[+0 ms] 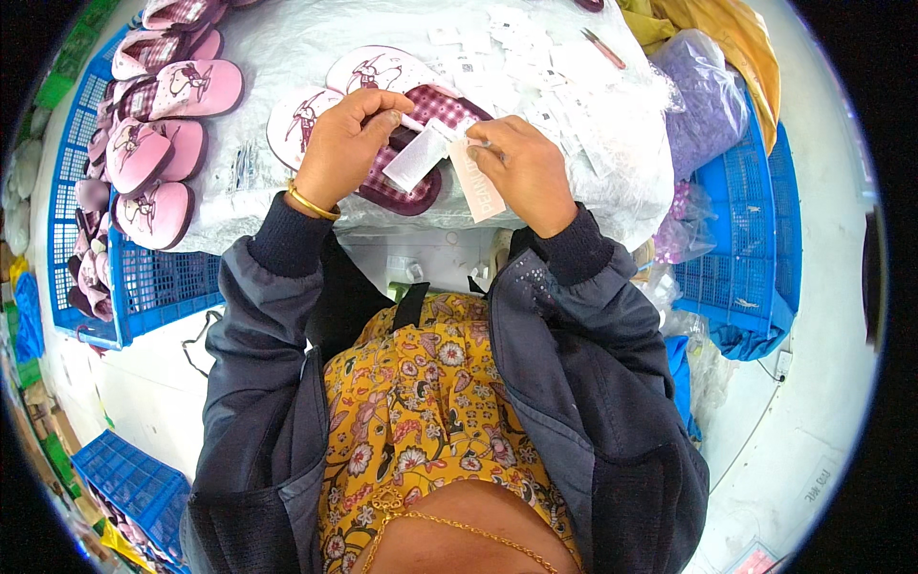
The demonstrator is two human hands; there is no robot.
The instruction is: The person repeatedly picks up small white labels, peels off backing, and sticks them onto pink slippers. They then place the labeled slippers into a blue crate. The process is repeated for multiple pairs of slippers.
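A pair of pink slippers (371, 78) with dark red checked linings lies on the plastic-covered table in front of me, partly behind my hands. Over it, my left hand (346, 143) is closed in a pinch, thumb against forefinger, on the end of a thin white strip. My right hand (521, 170) pinches a cream hang tag (474, 184), which dangles below its fingers. Between both hands hangs a white rectangular label (414, 165), tilted, against the checked lining. How the strip joins the label and tag is too small to tell.
More pink slippers (199, 88) are piled along the table's left edge, by a blue crate (167, 277). Loose white tags (521, 57) and a reddish pen-like tool (604, 50) lie at the far right. A purple plastic bag (703, 105) sits on another blue crate (741, 239).
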